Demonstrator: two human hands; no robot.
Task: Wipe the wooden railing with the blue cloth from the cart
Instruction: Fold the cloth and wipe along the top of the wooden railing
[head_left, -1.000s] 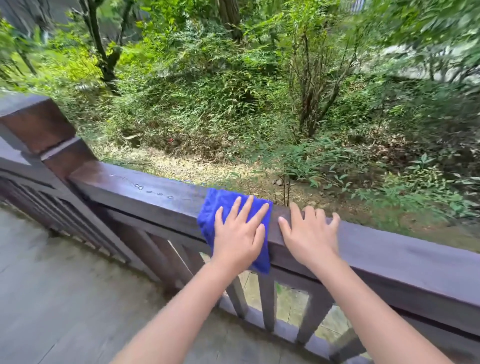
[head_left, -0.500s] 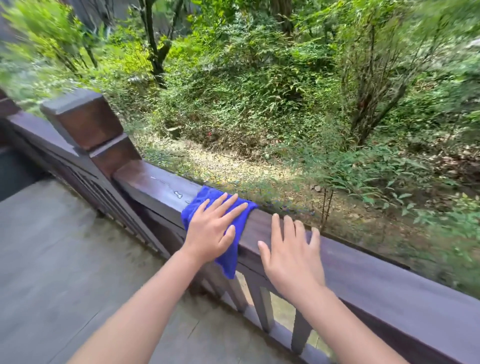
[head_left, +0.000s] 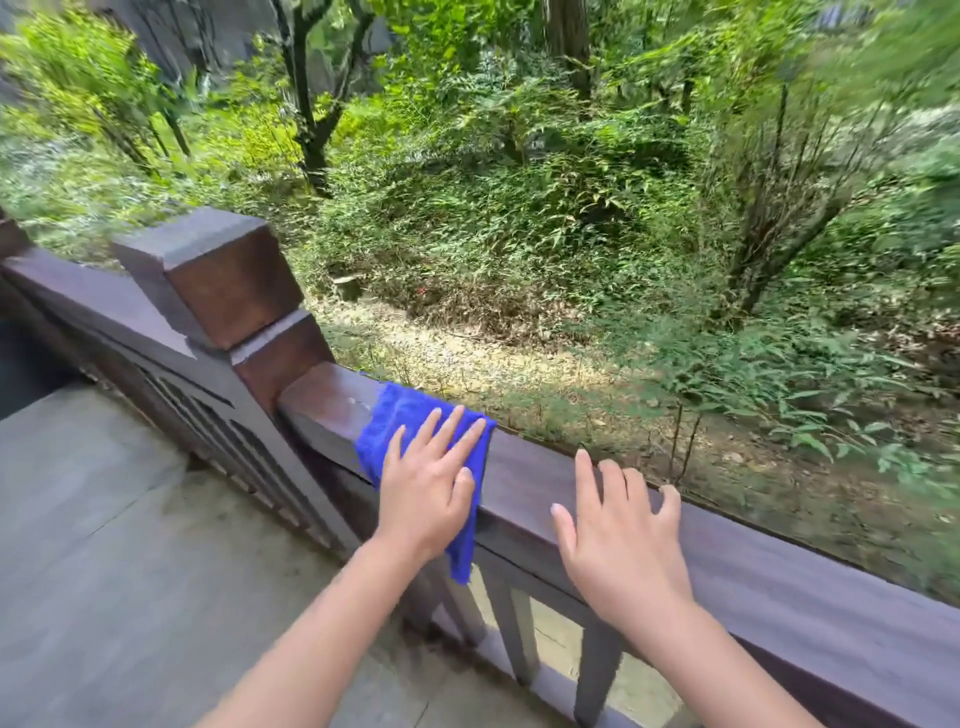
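The dark brown wooden railing (head_left: 737, 577) runs from the left post down to the lower right. A blue cloth (head_left: 387, 421) lies draped over its top rail close to the post, one corner hanging down the near side. My left hand (head_left: 428, 486) presses flat on the cloth with fingers spread. My right hand (head_left: 621, 540) rests flat on the bare rail to the right of the cloth, fingers apart, holding nothing. The cart is out of view.
A thick square post (head_left: 223, 280) with a capped top stands just left of the cloth. Another railing section (head_left: 78, 306) runs off to the left. Grey deck boards (head_left: 130, 545) lie below. Beyond the rail are bushes and trees (head_left: 519, 208).
My left hand has slid the blue cloth leftward along the top rail, nearer the post. My right hand has followed along the rail. The view has turned left.
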